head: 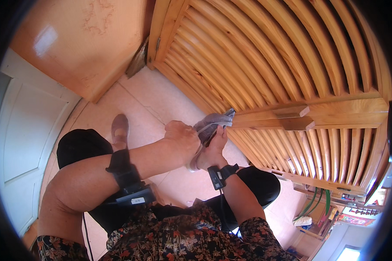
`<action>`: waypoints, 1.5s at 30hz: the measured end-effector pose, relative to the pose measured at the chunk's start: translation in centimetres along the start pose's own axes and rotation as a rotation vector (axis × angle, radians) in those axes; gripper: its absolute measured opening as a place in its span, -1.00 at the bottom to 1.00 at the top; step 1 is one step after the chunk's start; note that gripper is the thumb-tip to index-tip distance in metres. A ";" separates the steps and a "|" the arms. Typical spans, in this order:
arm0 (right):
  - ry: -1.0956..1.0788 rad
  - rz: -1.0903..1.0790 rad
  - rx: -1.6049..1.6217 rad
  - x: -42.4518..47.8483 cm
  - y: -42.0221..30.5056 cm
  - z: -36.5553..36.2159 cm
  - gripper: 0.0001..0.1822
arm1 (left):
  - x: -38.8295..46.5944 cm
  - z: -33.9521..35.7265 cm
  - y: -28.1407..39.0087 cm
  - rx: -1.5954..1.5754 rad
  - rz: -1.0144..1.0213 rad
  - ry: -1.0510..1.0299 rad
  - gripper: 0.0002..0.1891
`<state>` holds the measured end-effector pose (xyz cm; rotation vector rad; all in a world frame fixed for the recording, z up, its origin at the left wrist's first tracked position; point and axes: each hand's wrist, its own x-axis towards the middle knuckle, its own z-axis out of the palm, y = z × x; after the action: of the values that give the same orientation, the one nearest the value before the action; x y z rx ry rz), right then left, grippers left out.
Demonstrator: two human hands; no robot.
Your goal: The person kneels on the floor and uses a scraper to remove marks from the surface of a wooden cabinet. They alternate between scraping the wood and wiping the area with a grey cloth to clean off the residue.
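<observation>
In front of me, my left hand (183,140) is a closed fist against a grey fabric shoe (210,123) with a pale edge. Its curled fingers are turned away, so their grip on the fabric is partly hidden. My right hand (215,148) holds the shoe from the other side, a digit pressed on the pale rim. The shoe's far tip is near the slatted wooden door. On my left foot is a mauve slip-on shoe (120,126), flat on the tiles. Black straps with small devices circle both wrists.
A louvred wooden cabinet (264,112) with wooden handles rises just beyond the hands. At left stand a glossy wood panel (81,42) and a white door (36,127). Pale floor tiles (143,94) lie below. Green leaves (313,202) and shelves are at lower right.
</observation>
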<state>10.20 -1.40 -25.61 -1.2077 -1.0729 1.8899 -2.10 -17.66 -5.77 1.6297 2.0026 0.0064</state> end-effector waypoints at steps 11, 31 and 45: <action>-0.016 -0.017 -0.037 -0.5 -0.1 -0.6 -0.78 | -0.1 0.5 -0.2 0.000 0.014 0.058 -0.82; -0.264 0.293 -0.047 -8.2 -9.0 1.8 -0.75 | 1.7 -0.5 -1.7 -0.046 -0.045 0.214 -0.72; -0.557 0.078 -0.405 -8.9 -15.0 2.5 -0.72 | 2.8 -2.2 -2.6 -0.933 -0.033 0.348 -0.76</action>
<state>12.52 -2.67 -8.21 -0.9477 -1.7950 2.2045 -5.70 -15.05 -5.98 1.0094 1.8030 1.0992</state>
